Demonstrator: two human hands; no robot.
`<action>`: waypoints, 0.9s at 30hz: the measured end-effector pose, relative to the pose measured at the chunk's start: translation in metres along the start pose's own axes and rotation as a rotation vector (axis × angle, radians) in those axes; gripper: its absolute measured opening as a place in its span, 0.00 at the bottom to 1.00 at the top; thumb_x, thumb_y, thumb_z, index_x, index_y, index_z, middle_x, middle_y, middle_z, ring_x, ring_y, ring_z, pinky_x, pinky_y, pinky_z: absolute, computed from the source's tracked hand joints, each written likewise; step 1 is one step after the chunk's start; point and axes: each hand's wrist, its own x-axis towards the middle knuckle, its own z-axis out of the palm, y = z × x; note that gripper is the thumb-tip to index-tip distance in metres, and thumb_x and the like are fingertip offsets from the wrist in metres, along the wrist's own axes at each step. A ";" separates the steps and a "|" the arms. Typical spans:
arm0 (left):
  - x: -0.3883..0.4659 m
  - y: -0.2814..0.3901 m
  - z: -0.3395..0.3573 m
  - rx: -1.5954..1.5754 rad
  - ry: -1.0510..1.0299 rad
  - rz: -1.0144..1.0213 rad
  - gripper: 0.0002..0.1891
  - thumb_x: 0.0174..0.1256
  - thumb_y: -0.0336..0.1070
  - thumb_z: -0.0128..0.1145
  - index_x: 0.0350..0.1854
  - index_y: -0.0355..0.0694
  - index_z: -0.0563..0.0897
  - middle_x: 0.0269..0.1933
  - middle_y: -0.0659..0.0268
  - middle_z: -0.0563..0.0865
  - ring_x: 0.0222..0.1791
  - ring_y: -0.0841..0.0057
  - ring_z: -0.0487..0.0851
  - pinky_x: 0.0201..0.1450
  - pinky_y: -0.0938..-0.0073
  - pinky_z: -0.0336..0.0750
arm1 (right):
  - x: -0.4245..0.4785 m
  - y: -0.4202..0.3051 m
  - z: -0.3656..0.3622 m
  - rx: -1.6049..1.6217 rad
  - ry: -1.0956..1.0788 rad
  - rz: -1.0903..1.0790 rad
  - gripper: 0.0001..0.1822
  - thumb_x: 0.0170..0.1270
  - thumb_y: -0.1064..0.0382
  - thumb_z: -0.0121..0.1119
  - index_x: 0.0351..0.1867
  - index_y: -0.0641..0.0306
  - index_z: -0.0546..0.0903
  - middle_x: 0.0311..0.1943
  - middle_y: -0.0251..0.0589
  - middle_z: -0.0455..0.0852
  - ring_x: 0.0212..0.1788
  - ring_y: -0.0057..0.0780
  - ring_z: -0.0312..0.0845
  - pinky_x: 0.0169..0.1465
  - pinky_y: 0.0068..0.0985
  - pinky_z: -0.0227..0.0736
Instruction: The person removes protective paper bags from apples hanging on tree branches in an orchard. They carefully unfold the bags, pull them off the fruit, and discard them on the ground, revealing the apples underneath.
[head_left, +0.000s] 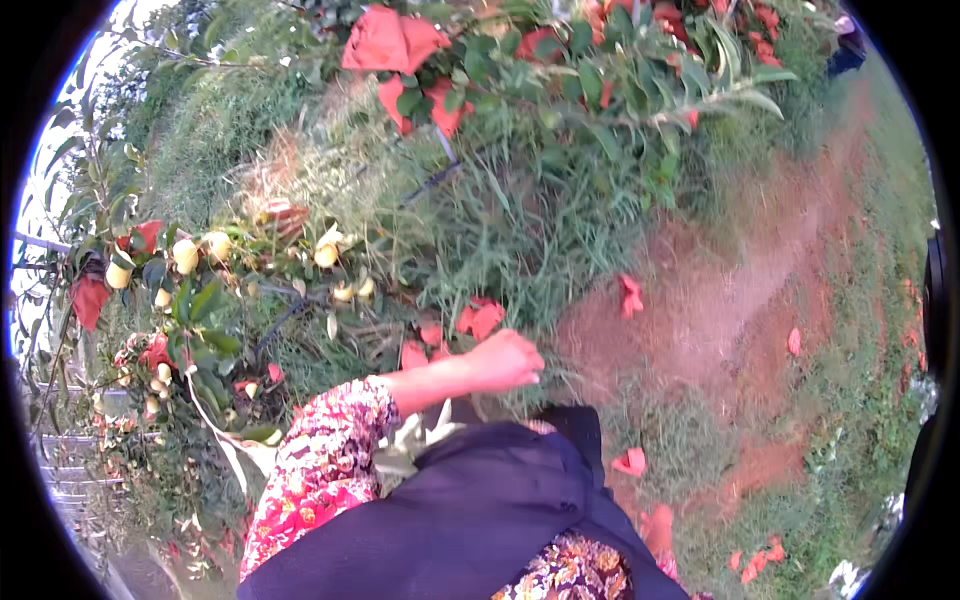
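Observation:
My left hand (504, 361) reaches across in front of my body, its fingers curled in. No object shows in it, though the palm is turned away. Beneath and beyond it, crumpled red paper pieces (481, 318) lie on the grass, apart from the hand as far as I can tell. Low on the right, beside my dark garment (480, 517), my right hand (658, 529) is blurred and partly hidden; its fingers cannot be made out. Pale yellow fruits, apple-like (185, 256), hang on a leafy branch to the left. Red fruit bags (394, 41) hang among leaves at the top.
A leafy branch (202, 405) rises close to my left sleeve. Thin dark pipe or wire (431, 184) crosses the grass. A reddish dirt path (720, 315) with scattered red scraps (630, 296) runs along the right. Part of another person (847, 52) shows at the top right.

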 end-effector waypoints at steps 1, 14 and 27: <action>0.014 0.019 0.002 0.018 0.002 0.033 0.15 0.62 0.43 0.60 0.47 0.41 0.82 0.41 0.61 0.85 0.46 0.63 0.82 0.54 0.61 0.71 | -0.029 0.002 -0.030 0.492 0.033 0.160 0.22 0.62 0.54 0.61 0.57 0.51 0.78 0.50 0.36 0.84 0.41 0.36 0.85 0.36 0.35 0.75; 0.052 0.112 -0.056 -0.066 0.355 -0.229 0.12 0.63 0.39 0.60 0.44 0.38 0.84 0.42 0.58 0.86 0.47 0.59 0.82 0.54 0.60 0.72 | -0.102 -0.162 -0.219 0.819 -0.011 -0.486 0.16 0.63 0.60 0.60 0.52 0.60 0.80 0.39 0.33 0.86 0.34 0.22 0.82 0.35 0.20 0.69; 0.038 0.002 -0.136 -0.129 1.038 -0.412 0.10 0.66 0.34 0.57 0.44 0.37 0.85 0.43 0.58 0.87 0.46 0.63 0.84 0.53 0.66 0.75 | -0.270 -0.413 -0.278 0.339 -0.196 -1.172 0.17 0.64 0.67 0.60 0.54 0.69 0.80 0.47 0.40 0.85 0.44 0.23 0.82 0.51 0.24 0.76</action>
